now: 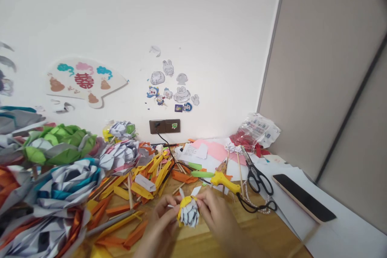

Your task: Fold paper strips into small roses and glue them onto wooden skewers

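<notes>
Low in the middle of the view, a paper flower [189,213] with white folded petals and yellow ones is held between my two hands above the wooden table. My left hand [165,215] pinches its left side, fingers closed near a thin white petal. On the right, my right hand [213,209] grips the flower's upper edge between thumb and fingers. White paper tips stick up from its top. Just beyond my right hand lies a yellow glue gun [225,181] with a black cord.
Large paper flowers [60,141] crowd the left side. Yellow and orange folded paper strips [151,173] cover the table centre-left. Black-handled scissors [258,179], a bead string [250,201], a phone [304,197] and white sheets [347,234] lie right. A wall socket [165,126] has a plugged-in cord.
</notes>
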Action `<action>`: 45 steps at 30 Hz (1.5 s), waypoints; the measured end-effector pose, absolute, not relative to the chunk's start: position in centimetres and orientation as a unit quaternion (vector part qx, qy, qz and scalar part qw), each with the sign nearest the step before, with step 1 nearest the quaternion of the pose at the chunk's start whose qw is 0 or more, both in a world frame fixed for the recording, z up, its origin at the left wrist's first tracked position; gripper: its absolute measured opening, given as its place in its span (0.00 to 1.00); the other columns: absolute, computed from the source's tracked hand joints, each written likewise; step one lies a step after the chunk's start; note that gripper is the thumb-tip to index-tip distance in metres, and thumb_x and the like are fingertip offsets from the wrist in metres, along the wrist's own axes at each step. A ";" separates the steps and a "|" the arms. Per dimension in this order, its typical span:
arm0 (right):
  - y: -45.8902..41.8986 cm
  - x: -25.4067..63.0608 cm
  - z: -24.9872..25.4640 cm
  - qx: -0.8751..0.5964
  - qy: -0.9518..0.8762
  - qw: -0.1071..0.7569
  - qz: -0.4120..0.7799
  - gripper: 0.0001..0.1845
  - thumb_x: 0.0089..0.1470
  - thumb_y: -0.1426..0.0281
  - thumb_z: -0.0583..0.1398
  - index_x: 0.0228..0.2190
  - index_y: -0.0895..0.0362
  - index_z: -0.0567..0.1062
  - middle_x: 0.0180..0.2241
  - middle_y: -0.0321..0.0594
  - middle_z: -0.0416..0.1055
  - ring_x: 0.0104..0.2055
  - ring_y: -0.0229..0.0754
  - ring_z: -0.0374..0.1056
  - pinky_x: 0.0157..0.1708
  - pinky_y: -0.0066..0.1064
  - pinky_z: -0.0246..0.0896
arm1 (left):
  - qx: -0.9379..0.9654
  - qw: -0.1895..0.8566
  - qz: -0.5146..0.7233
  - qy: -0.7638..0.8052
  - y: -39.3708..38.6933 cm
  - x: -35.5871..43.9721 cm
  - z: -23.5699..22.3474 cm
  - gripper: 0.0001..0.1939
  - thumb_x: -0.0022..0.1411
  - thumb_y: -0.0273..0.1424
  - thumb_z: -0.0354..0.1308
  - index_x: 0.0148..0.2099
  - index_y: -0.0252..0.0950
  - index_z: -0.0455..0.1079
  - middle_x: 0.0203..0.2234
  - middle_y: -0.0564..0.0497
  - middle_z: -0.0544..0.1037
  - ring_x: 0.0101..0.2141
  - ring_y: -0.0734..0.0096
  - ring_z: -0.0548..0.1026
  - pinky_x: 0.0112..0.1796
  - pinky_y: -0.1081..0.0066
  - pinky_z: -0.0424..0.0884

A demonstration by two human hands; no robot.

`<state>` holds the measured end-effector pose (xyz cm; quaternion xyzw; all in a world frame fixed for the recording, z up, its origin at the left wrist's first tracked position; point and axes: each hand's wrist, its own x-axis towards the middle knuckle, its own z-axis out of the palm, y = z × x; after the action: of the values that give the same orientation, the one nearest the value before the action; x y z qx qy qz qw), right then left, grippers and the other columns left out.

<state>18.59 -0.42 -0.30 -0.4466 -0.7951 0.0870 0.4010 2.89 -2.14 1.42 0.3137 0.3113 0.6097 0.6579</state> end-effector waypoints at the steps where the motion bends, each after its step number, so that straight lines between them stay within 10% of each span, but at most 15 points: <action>1: -0.4 18.6 -0.1 -0.444 -0.787 0.412 0.119 0.10 0.58 0.71 0.47 0.30 0.57 0.67 0.26 0.40 0.71 0.28 0.40 0.68 0.27 0.27 0.58 | 0.312 0.658 0.610 0.311 -2.2 2.9 1.4 0.10 0.41 0.24 0.67 0.23 0.35 0.67 0.23 0.54 0.75 0.25 0.73 0.73 0.28 0.76 0.67; 22: -1.1 18.2 0.1 -0.419 -0.719 0.536 0.144 0.09 0.53 0.68 0.55 0.37 0.56 0.68 0.32 0.42 0.72 0.33 0.42 0.71 0.26 0.24 0.65 | 0.317 0.646 0.628 0.298 -2.7 3.2 2.1 0.09 0.41 0.24 0.66 0.21 0.35 0.66 0.24 0.53 0.76 0.25 0.72 0.72 0.28 0.74 0.66; 45: -1.6 18.6 0.9 -0.357 -0.797 0.470 -0.128 0.16 0.59 0.73 0.46 0.31 0.58 0.72 0.23 0.41 0.74 0.23 0.41 0.68 0.23 0.29 0.58 | 0.321 0.640 0.631 0.298 -2.8 3.5 2.5 0.11 0.39 0.26 0.68 0.20 0.35 0.66 0.24 0.52 0.75 0.25 0.71 0.72 0.29 0.73 0.65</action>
<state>18.61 -1.62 0.93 -0.3567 -0.7969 -0.1281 0.4704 3.47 -2.81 2.46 0.3213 0.2985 0.6307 0.6402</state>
